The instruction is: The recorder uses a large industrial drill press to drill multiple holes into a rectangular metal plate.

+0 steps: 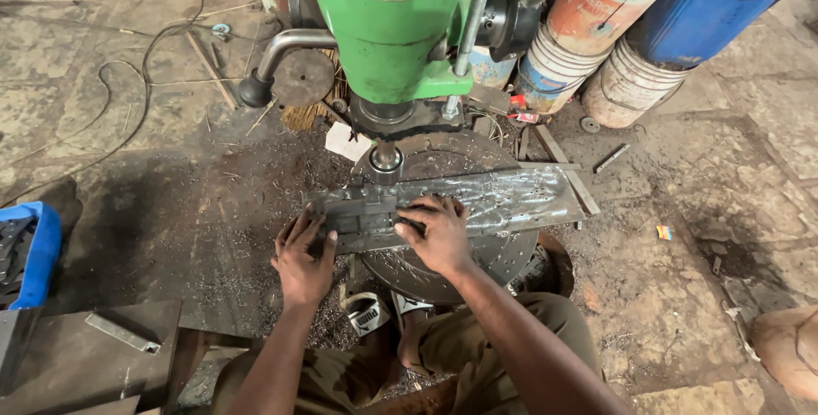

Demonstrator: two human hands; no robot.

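A green drill press [388, 31] stands over a round metal table [443, 262]. A long grey metal plate [511, 198] lies across that table, with a small dark metal piece [362, 210] on its left part, right under the drill chuck [385, 159]. My left hand [302, 257] rests flat on the plate's left end, fingers spread against the dark piece. My right hand [436, 232] presses down on the dark piece from the right, fingers pointing left. Neither hand lifts anything.
Metal shavings cover the dark floor around the machine. Stacked plastic buckets [579, 31] and a blue canister [699, 10] stand at the back right. A blue crate [38, 249] sits at the left edge, a metal strip [123, 332] lies on a slab near it. Cables run across the floor at left.
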